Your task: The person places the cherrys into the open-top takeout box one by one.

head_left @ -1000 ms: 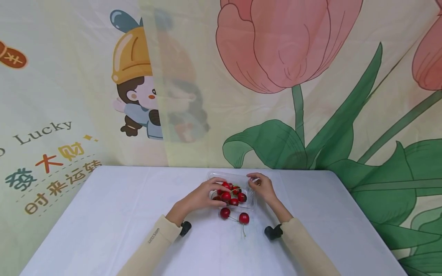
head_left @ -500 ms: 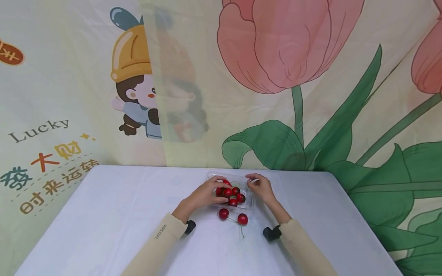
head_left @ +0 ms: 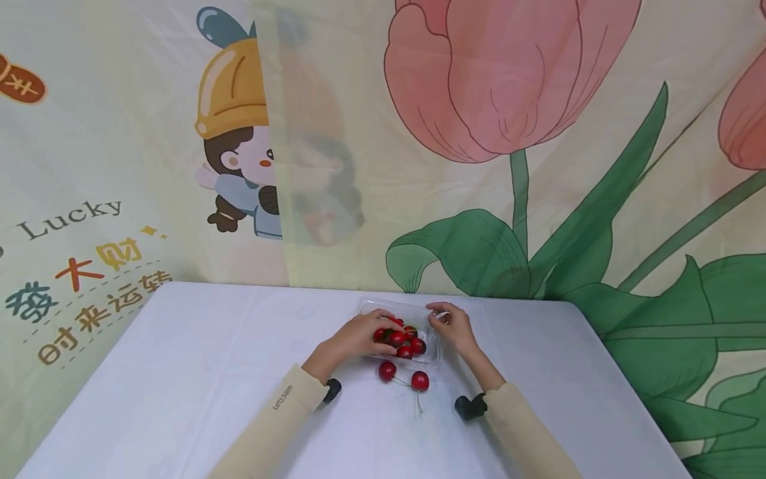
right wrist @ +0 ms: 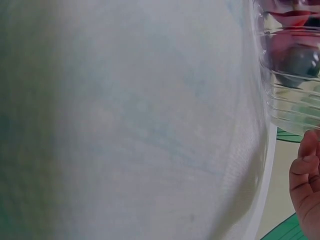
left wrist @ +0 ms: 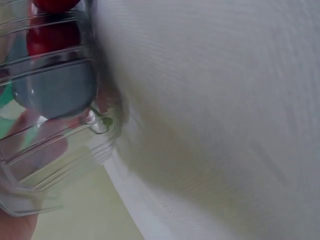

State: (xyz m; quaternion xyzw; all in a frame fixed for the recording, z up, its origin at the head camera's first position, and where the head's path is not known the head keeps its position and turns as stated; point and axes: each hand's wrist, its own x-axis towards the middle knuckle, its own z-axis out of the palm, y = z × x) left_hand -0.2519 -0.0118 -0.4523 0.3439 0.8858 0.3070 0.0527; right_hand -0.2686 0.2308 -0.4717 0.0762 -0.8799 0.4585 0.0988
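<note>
A clear plastic box [head_left: 427, 360] holds several dark red cherries [head_left: 417, 346] with stems, in the head view. My left hand [head_left: 356, 334] reaches over its left side, fingers curved among the cherries and thumb apart from the forefinger. Whether it grips any single cherry is hidden. At the box's back right corner, my right hand [head_left: 456, 327] pinches the rim between thumb and forefinger. The right wrist view shows the right hand [right wrist: 307, 185] with bent fingers at the end of the box. Through the box wall [left wrist: 75, 132], the left wrist view shows fingers and cherries.
Two cherries [head_left: 420, 381] joined by their stems lie on the white tablecloth [head_left: 239, 372] in front of the box. A printed curtain [head_left: 335, 199] hangs behind the table's back edge. Black wrist cameras [head_left: 470, 407] stick out from both cuffs.
My left hand has shifted slightly right over the box, and the cherries under its fingers have moved a little. The right hand stays at the box's corner.
</note>
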